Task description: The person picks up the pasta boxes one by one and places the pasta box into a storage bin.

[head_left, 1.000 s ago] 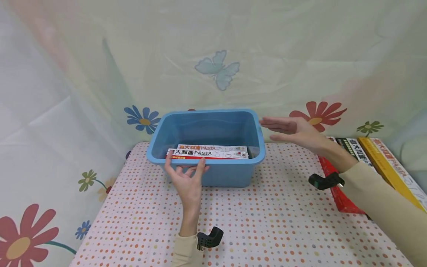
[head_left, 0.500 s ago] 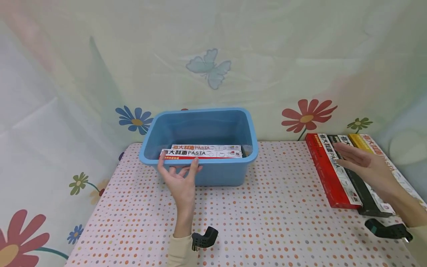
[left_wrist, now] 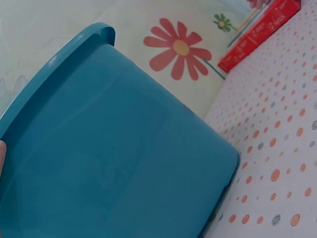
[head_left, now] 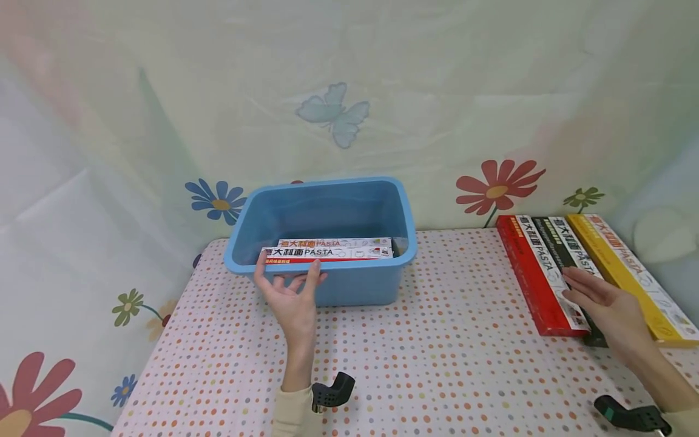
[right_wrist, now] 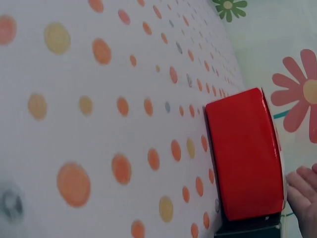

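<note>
In the head view, my left hand (head_left: 292, 303) grips the front rim of a blue plastic bin (head_left: 355, 285), index finger and thumb over the edge, other fingers below it. Inside the bin stand a red-and-white pasta box (head_left: 327, 252) and, behind it, a pasta box with orange lettering (head_left: 366, 242). The left wrist view is filled mostly by the bin's outer wall (left_wrist: 114, 139). My right hand (head_left: 617, 306) is over the near end of a black pasta box (head_left: 562, 243), its fingers extended; contact cannot be told. A red pasta box (head_left: 537, 279) lies to its left.
On the right side of the black box lies a yellow pasta box (head_left: 628, 273). The dotted tablecloth (head_left: 448, 364) spreads between bin and boxes. Behind stands a flower-and-butterfly curtain (head_left: 426, 109). The right wrist view shows the red box's end (right_wrist: 245, 153) close up.
My right hand has gone from beside the bin's right edge to the pasta boxes, then nearer along the black one. The left hand stays on the rim. The head view has shifted slightly.
</note>
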Motion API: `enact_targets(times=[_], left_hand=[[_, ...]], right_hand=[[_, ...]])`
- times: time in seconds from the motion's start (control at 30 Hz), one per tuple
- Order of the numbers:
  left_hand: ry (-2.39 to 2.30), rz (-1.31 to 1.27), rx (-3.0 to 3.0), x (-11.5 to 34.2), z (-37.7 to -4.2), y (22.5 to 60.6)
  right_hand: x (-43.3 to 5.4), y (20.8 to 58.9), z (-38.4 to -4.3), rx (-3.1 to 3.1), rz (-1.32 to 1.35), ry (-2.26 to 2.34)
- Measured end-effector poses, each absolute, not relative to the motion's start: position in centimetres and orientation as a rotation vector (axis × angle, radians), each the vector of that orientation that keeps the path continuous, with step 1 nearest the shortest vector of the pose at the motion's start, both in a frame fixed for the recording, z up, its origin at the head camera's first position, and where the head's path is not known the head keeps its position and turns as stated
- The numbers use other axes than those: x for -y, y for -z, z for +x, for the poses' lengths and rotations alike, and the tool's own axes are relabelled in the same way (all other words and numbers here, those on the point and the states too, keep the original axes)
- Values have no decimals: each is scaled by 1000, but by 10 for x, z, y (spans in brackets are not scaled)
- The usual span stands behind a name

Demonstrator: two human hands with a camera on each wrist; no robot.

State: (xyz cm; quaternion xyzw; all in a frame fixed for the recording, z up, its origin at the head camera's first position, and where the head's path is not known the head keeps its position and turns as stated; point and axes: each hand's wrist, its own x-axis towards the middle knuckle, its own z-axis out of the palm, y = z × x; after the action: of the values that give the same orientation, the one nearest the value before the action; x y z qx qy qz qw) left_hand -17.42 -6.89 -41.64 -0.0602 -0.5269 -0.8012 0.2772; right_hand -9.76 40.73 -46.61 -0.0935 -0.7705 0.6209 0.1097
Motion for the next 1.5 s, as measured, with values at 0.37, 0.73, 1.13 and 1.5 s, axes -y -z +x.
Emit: enact_targets(times=[0.37,0.73,1.13,1.5], left_hand=[[2162,-178,1400,66,-176,417],[2135,-178,1405,67,-176,415],[2140,-182,1390,68,-177,413],[2147,-174,1397,68,-175,415]], right_hand=[[-402,460,-96,2259,-477,-1789],[-401,457,-95,2277,-498,-1793],[-389,451,-93,2471,-560,-1594],[-367,463,-99,2719,-694,-1248]])
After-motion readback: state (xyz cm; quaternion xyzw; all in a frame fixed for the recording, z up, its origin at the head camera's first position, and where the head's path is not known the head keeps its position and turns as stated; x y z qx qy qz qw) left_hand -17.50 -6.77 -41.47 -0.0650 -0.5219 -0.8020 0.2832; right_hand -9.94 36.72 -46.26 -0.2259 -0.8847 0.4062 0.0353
